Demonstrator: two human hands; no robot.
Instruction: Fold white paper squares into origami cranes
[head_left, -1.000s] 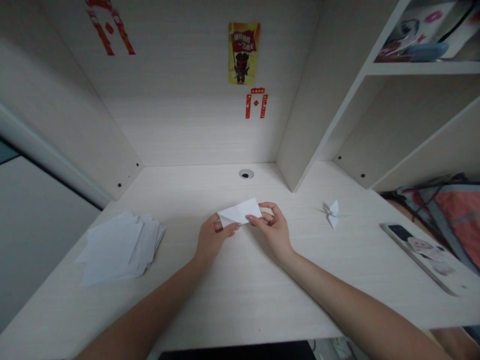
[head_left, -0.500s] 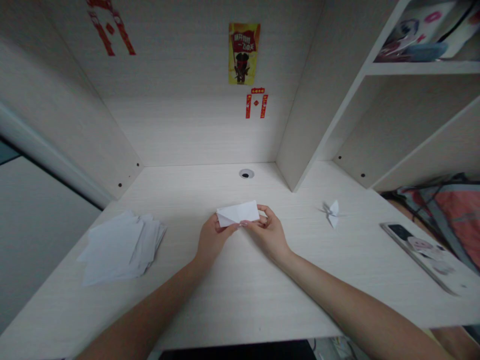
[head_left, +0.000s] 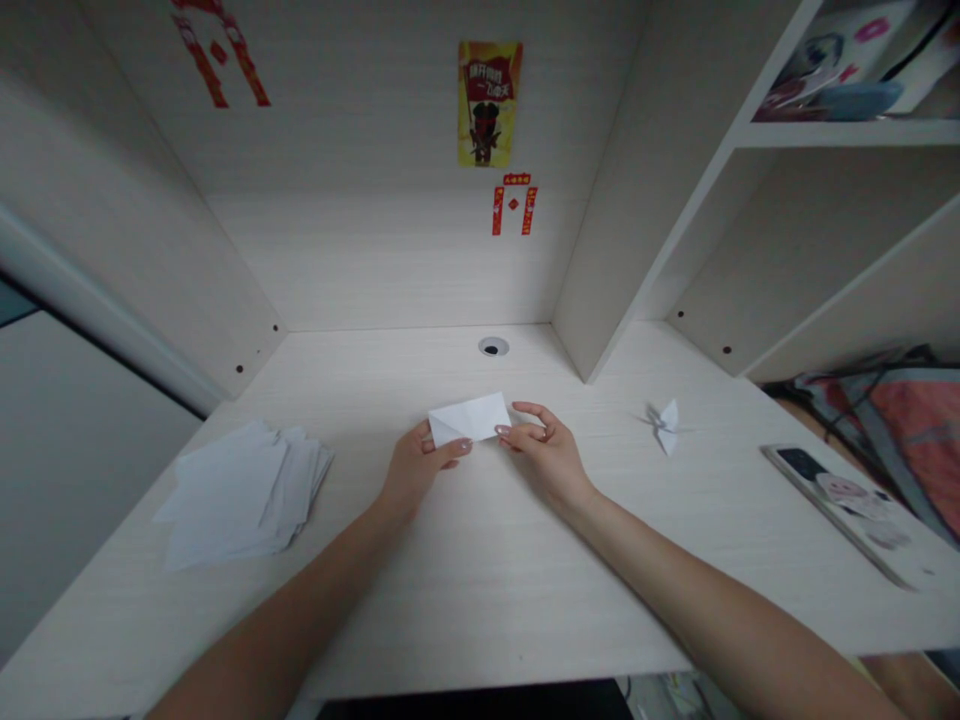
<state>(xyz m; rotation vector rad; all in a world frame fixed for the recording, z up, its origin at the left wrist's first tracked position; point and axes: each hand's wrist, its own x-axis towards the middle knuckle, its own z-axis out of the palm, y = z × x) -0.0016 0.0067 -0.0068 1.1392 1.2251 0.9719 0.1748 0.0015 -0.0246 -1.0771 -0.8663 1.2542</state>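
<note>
A folded white sheet of paper, now a narrow rectangle with a slanting crease at its left end, is held up a little over the desk. My left hand grips its left end, thumb in front along the lower edge and fingers behind. At the lower right corner, my right hand pinches the paper between thumb and a bent finger, while the index finger stretches out above. A small folded paper crane lies on the desk to the right of my right hand.
On the left lies a loose stack of white paper. A phone in a decorated case rests at the right. Behind the hands, a cable hole is set in the desk. An upright shelf panel meets the desk behind and right.
My hands have moved slightly apart. My right thumb has slid from the middle of the lower edge to the right corner, and the paper has shifted a little left and up.
</note>
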